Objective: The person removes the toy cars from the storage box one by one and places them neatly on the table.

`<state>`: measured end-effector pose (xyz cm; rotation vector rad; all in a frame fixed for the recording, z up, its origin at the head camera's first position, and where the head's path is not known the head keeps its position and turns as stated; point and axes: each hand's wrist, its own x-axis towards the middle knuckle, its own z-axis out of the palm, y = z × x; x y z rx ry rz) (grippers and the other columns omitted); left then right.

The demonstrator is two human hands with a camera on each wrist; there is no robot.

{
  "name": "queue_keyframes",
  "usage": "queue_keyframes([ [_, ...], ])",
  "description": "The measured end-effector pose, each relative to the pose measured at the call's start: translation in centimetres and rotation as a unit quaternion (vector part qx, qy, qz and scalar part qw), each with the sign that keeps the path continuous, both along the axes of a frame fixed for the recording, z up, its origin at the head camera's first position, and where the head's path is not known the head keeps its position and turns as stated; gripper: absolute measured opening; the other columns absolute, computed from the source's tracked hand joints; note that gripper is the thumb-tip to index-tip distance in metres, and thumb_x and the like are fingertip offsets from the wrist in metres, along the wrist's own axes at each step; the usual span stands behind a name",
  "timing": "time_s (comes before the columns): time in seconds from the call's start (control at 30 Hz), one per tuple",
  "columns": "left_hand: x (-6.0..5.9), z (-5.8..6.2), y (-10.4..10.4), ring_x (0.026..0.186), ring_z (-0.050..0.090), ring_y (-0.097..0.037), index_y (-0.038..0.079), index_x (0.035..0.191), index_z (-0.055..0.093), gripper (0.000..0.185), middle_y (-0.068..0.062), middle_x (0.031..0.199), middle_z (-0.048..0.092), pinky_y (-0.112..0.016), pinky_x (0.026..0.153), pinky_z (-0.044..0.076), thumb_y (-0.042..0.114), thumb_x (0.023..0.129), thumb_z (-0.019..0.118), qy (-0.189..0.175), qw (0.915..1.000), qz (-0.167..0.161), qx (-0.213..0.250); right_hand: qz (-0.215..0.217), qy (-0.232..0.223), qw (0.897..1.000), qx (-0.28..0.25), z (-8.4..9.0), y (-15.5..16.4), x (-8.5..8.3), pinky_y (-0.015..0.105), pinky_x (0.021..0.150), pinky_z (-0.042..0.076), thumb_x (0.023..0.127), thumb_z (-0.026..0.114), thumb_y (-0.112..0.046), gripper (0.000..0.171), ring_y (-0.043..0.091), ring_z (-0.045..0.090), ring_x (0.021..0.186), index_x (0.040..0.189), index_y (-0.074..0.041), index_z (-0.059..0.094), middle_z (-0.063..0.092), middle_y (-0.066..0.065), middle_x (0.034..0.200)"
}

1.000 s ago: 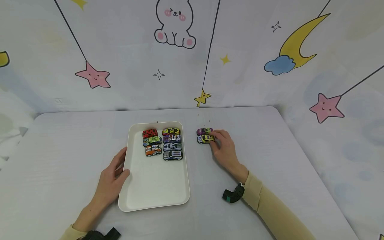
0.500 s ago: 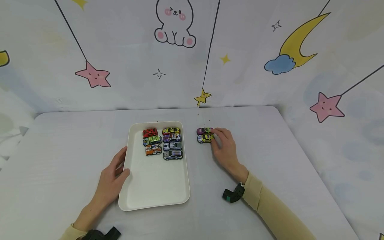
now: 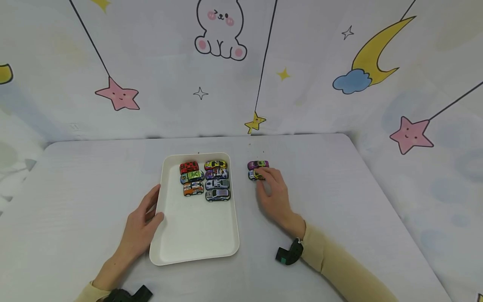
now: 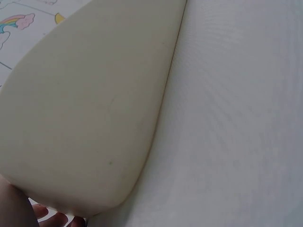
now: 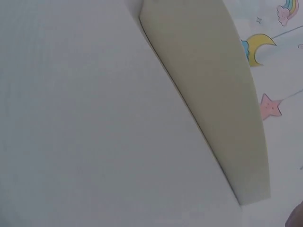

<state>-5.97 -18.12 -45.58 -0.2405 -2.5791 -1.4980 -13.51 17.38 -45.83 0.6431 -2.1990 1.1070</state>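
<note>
A white rectangular tray (image 3: 196, 235) lies on the table with several small toy cars in its far half. My left hand (image 3: 137, 228) grips the tray's left edge, thumb at the rim and fingers along the outside; some fingertips (image 4: 59, 218) show below the pale tray side in the left wrist view. To the tray's right, a purple and green toy car (image 3: 258, 164) sits just beyond a yellow toy car (image 3: 252, 175). My right hand (image 3: 277, 197) pinches the yellow car between thumb and fingers, covering its right part. The right wrist view hardly shows that hand.
Inside the tray, a red car (image 3: 188, 167), a green car (image 3: 191, 177) and an orange car (image 3: 193, 188) form the left column. Several more cars, including a grey one (image 3: 217, 194), line the tray's right side. A printed wall (image 3: 158, 75) stands behind the white table (image 3: 339, 188).
My right hand has shifted left and slightly nearer, from the right ends of both loose cars onto the yellow one. My left hand and the tray have stayed put.
</note>
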Motion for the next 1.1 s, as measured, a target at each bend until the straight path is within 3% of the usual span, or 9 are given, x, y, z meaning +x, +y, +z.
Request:
queue_keyframes([
  [0.3, 0.0, -0.2, 0.1, 0.134, 0.048, -0.043, 0.012, 0.157, 0.032, 0.070, -0.021, 0.153, 0.044, 0.000, 0.093, 0.036, -0.006, 0.092, 0.053, 0.002, 1.0000, -0.003, 0.004, 0.097, 0.000, 0.994, 0.046, 0.4, -2.6, 1.0, 0.036, 0.098, 0.048, 0.089, 0.068, -0.003, 0.030, 0.025, 0.058, 0.113, 0.119, -0.001, 0.068, 0.065, 0.010, 0.120],
  [0.53, 0.0, -0.3, 0.0, 0.134, 0.049, -0.044, 0.010, 0.156, 0.032, 0.070, -0.023, 0.152, 0.045, 0.000, 0.093, 0.035, -0.005, 0.091, 0.053, 0.008, 0.9999, 0.002, -0.007, 0.153, -0.013, 0.983, 0.097, 2.0, -4.8, 0.7, 0.033, 0.098, 0.051, 0.088, 0.073, -0.007, 0.032, 0.022, 0.058, 0.114, 0.119, 0.000, 0.068, 0.064, 0.009, 0.120],
  [0.67, 0.0, -0.3, -0.1, 0.133, 0.049, -0.044, 0.009, 0.156, 0.032, 0.069, -0.024, 0.151, 0.045, 0.000, 0.093, 0.035, -0.005, 0.092, 0.052, 0.009, 0.9999, 0.003, -0.010, 0.164, -0.052, 0.969, 0.178, 3.3, -6.3, 0.6, 0.031, 0.096, 0.053, 0.089, 0.074, -0.012, 0.030, 0.020, 0.059, 0.112, 0.117, -0.003, 0.070, 0.065, 0.007, 0.118],
  [0.8, -0.1, -0.5, -0.1, 0.133, 0.049, -0.044, 0.010, 0.156, 0.032, 0.070, -0.024, 0.151, 0.045, 0.000, 0.093, 0.036, -0.005, 0.092, 0.053, 0.010, 0.9999, 0.002, -0.008, 0.159, -0.110, 0.944, 0.268, 4.2, -7.3, 0.7, 0.032, 0.098, 0.052, 0.091, 0.073, -0.016, 0.030, 0.020, 0.058, 0.113, 0.119, -0.006, 0.070, 0.065, 0.006, 0.120],
  [0.9, -0.1, -0.5, -0.1, 0.133, 0.049, -0.044, 0.010, 0.156, 0.032, 0.070, -0.024, 0.151, 0.045, 0.000, 0.093, 0.036, -0.005, 0.092, 0.053, 0.011, 0.9999, 0.001, -0.007, 0.148, -0.141, 0.930, 0.307, 4.7, -7.8, 0.6, 0.033, 0.100, 0.051, 0.091, 0.072, -0.015, 0.029, 0.020, 0.059, 0.114, 0.119, -0.006, 0.069, 0.065, 0.006, 0.120],
  [1.1, -0.1, -0.4, -0.2, 0.133, 0.049, -0.044, 0.011, 0.157, 0.032, 0.070, -0.023, 0.151, 0.045, 0.000, 0.093, 0.035, -0.005, 0.092, 0.053, 0.012, 0.9999, 0.001, -0.009, 0.136, -0.151, 0.922, 0.329, 5.3, -8.3, 0.7, 0.032, 0.096, 0.053, 0.090, 0.073, -0.011, 0.026, 0.020, 0.062, 0.109, 0.115, -0.007, 0.071, 0.068, 0.006, 0.115],
])
